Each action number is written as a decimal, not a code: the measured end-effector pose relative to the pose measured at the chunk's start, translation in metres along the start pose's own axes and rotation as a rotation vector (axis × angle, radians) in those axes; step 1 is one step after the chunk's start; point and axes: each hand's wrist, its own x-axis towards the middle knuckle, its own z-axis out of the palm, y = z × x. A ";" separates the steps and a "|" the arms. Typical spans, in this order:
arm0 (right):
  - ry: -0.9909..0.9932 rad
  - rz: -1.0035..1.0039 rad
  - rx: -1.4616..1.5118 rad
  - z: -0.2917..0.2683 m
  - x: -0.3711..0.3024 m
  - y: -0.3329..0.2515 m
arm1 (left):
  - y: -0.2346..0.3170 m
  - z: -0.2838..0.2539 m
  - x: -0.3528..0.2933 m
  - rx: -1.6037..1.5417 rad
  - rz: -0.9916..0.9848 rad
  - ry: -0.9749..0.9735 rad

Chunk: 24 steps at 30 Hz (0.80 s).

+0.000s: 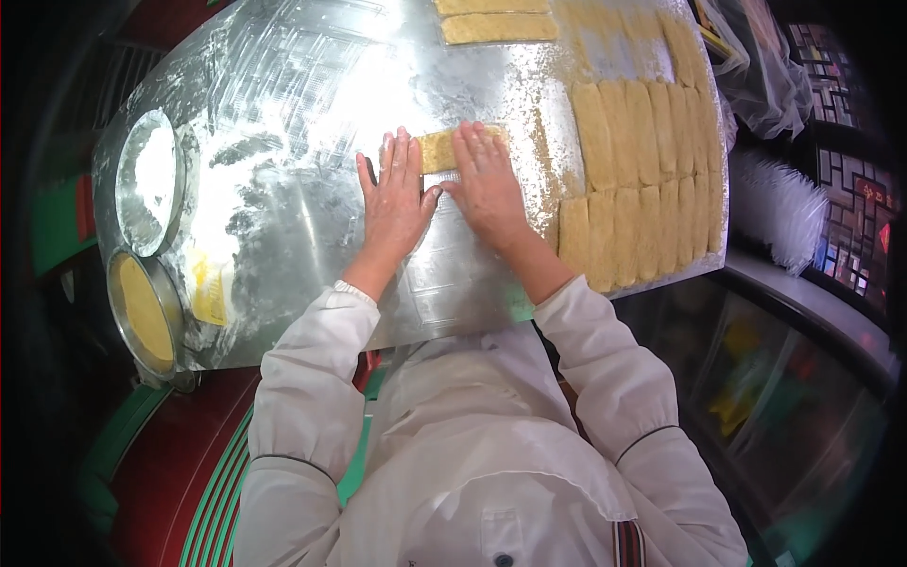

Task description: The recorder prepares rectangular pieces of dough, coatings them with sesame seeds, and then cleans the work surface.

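A flat, crumb-coated yellow strip (pixel 437 149) lies on the floured metal worktop (pixel 312 85) in front of me. My left hand (pixel 395 198) lies flat with its fingers spread, fingertips over the strip's left end. My right hand (pixel 487 181) lies flat beside it, covering the strip's right end. The thumbs nearly touch below the strip. Neither hand grips anything; both press palm-down.
Two rows of finished crumbed strips (pixel 642 180) fill the right of the worktop, more lie at the top (pixel 499 26). A bowl of white flour (pixel 151 180) and a bowl of yellow liquid (pixel 144 310) stand at the left. White bristly items (pixel 779 203) lie off the right edge.
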 end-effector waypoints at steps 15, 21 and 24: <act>0.020 0.053 0.026 0.006 -0.009 0.016 | 0.001 0.006 0.003 -0.056 0.056 0.031; 0.050 0.096 0.033 0.000 -0.017 0.017 | 0.004 0.001 0.003 -0.041 0.028 0.005; 0.007 0.119 0.029 0.001 -0.013 0.021 | 0.001 0.004 0.005 -0.069 0.028 0.019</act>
